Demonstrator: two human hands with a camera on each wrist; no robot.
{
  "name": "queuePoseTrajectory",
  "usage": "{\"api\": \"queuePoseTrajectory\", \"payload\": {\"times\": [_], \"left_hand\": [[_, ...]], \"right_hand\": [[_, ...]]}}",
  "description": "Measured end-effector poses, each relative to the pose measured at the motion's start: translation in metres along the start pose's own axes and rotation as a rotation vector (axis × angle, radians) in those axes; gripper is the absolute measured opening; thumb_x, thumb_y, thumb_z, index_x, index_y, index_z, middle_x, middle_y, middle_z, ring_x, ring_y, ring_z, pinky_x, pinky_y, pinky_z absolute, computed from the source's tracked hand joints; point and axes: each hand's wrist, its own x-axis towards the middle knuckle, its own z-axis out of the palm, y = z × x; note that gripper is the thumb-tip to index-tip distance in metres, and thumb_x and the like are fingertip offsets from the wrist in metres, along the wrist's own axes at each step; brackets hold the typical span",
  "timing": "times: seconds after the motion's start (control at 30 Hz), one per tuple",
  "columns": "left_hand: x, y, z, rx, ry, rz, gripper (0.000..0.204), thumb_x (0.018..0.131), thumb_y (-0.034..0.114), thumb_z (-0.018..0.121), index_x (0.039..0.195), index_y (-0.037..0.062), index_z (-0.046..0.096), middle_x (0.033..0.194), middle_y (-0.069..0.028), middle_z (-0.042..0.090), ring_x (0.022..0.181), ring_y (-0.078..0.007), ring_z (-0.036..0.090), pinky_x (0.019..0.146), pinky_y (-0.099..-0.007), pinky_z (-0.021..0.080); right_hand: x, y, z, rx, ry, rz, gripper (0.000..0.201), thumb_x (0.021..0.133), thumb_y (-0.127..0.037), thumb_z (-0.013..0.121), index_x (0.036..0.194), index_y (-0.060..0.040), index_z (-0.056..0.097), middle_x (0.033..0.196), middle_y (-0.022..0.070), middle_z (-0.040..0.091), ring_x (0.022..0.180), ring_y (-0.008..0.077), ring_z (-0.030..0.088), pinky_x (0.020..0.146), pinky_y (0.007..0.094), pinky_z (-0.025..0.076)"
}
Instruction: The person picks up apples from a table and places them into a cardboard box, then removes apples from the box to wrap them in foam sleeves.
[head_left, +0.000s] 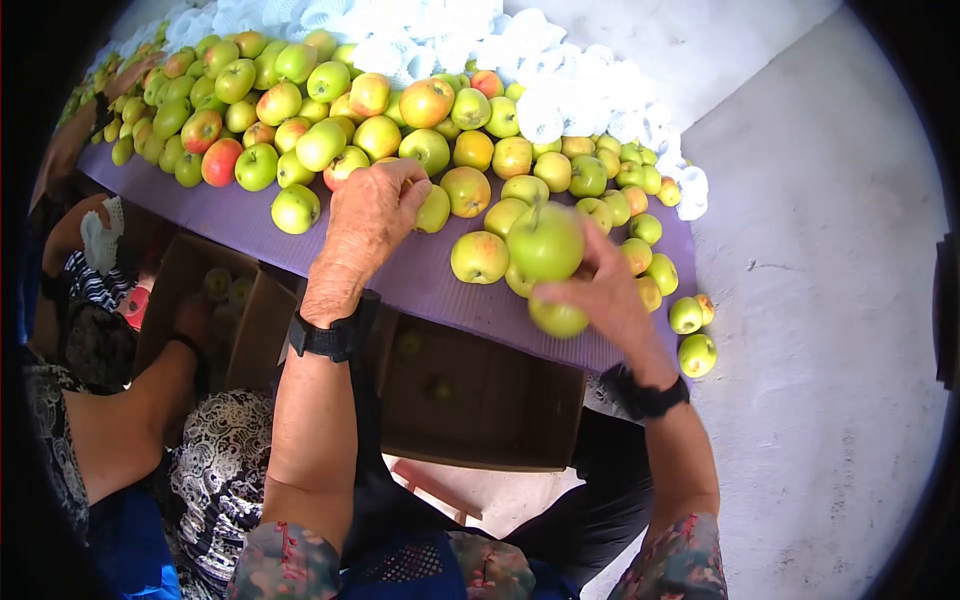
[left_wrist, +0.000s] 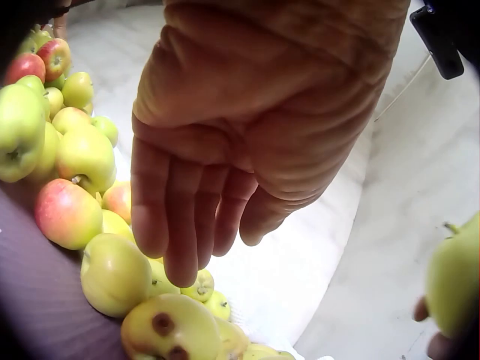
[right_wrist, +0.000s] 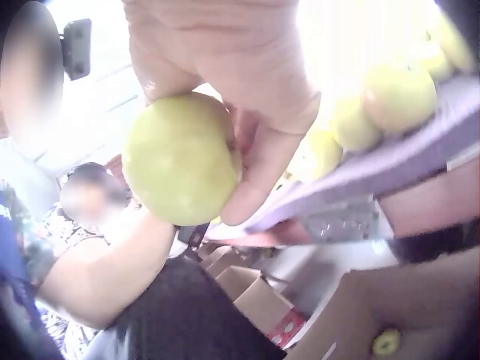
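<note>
My right hand (head_left: 618, 300) grips a green apple (head_left: 545, 242) above the right part of the purple table, blurred in the head view. The right wrist view shows this apple (right_wrist: 180, 159) between the thumb and fingers. My left hand (head_left: 372, 222) hangs over the front of the apple pile, close to a yellow-green apple (head_left: 432, 208). Its palm faces the left wrist camera with fingers loosely extended and nothing in them. Below it in that view lies an apple with dark brown spots (left_wrist: 169, 328).
Many green, yellow and red-blushed apples (head_left: 320, 145) cover the purple table (head_left: 440, 300). White foam nets (head_left: 590, 95) lie heaped behind them. A cardboard box (head_left: 480, 400) stands under the front edge, with another box (head_left: 255, 325) to its left. Another person's arm (head_left: 130, 420) reaches in at left.
</note>
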Motion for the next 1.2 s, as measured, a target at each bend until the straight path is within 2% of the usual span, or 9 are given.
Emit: {"api": "queuePoseTrajectory", "payload": {"times": [0.2,0.43,0.6,0.67,0.73,0.83,1.03,1.1,1.2], "left_hand": [[0.000,0.000,0.000,0.024,0.020,0.049,0.016,0.088,0.017,0.063,0.092,0.0028,0.067,0.075,-0.0119,0.069,0.071,-0.0257,0.068,0.066,-0.0358,0.052],[0.004,-0.009,0.010,0.017,0.052,0.134,0.018,0.087,0.019,0.062,0.089,0.0027,0.068,0.080,-0.0167,0.069,0.075,-0.0362,0.066,0.068,-0.0436,0.052],[0.007,-0.017,0.011,0.027,0.053,0.162,0.022,0.088,0.021,0.061,0.090,0.0006,0.068,0.074,-0.0184,0.067,0.071,-0.0354,0.066,0.065,-0.0415,0.051],[0.000,-0.001,0.002,0.017,0.044,0.111,0.019,0.087,0.015,0.062,0.087,-0.0027,0.067,0.070,-0.0173,0.065,0.066,-0.0299,0.064,0.062,-0.0385,0.050],[0.002,0.006,0.000,0.033,0.035,0.102,0.019,0.085,0.014,0.063,0.086,-0.0045,0.067,0.071,-0.0200,0.065,0.068,-0.0312,0.065,0.063,-0.0397,0.050],[0.000,0.008,0.002,0.024,0.020,0.102,0.020,0.085,0.014,0.062,0.086,-0.0052,0.067,0.071,-0.0207,0.065,0.068,-0.0318,0.065,0.064,-0.0398,0.050],[0.000,0.005,0.008,0.015,0.024,0.163,0.021,0.086,0.015,0.061,0.088,-0.0052,0.067,0.073,-0.0220,0.065,0.071,-0.0332,0.065,0.067,-0.0406,0.050],[0.000,0.015,0.007,0.018,-0.014,0.089,0.021,0.085,0.015,0.061,0.088,-0.0052,0.067,0.073,-0.0220,0.065,0.071,-0.0328,0.065,0.067,-0.0403,0.050],[-0.004,0.016,0.011,0.102,0.021,0.169,0.020,0.085,0.014,0.061,0.087,-0.0054,0.067,0.070,-0.0200,0.064,0.067,-0.0281,0.064,0.066,-0.0379,0.050]], "right_hand": [[0.070,0.019,-0.055,-0.969,0.165,-0.262,0.082,0.065,-0.024,0.085,0.137,-0.0108,0.048,0.120,0.0189,0.061,0.109,0.0370,0.059,0.090,0.0428,0.049],[0.112,0.051,-0.063,-0.947,0.057,-0.303,0.067,0.073,-0.023,0.078,0.134,-0.0150,0.050,0.126,0.0166,0.058,0.117,0.0349,0.054,0.099,0.0429,0.044],[0.065,0.021,-0.036,-1.188,0.420,-0.817,0.053,0.081,-0.020,0.075,0.130,-0.0118,0.056,0.128,0.0169,0.057,0.113,0.0364,0.058,0.094,0.0424,0.049],[0.014,0.009,0.001,-0.993,0.355,-0.915,0.042,0.080,-0.019,0.074,0.119,-0.0100,0.062,0.118,0.0146,0.063,0.105,0.0340,0.061,0.088,0.0421,0.050],[-0.041,-0.005,0.047,-1.039,-0.199,-0.628,0.029,0.078,-0.015,0.072,0.106,-0.0089,0.065,0.104,0.0099,0.066,0.095,0.0300,0.064,0.078,0.0399,0.052],[-0.086,0.087,0.099,-0.667,-0.635,-0.565,0.028,0.079,-0.021,0.068,0.105,-0.0106,0.063,0.089,0.0084,0.064,0.086,0.0267,0.066,0.069,0.0386,0.053],[-0.099,0.265,0.098,-1.018,-1.047,0.188,0.036,0.087,-0.020,0.061,0.119,-0.0027,0.059,0.112,0.0211,0.064,0.100,0.0374,0.063,0.090,0.0450,0.051],[-0.098,0.365,0.096,-0.895,-0.663,0.121,0.038,0.087,-0.022,0.062,0.121,-0.0040,0.060,0.119,0.0216,0.061,0.111,0.0363,0.058,0.098,0.0445,0.046],[-0.069,0.389,0.128,-0.487,-0.338,-0.058,0.038,0.083,-0.024,0.065,0.118,-0.0073,0.064,0.122,0.0185,0.062,0.121,0.0343,0.053,0.108,0.0442,0.038]]}}
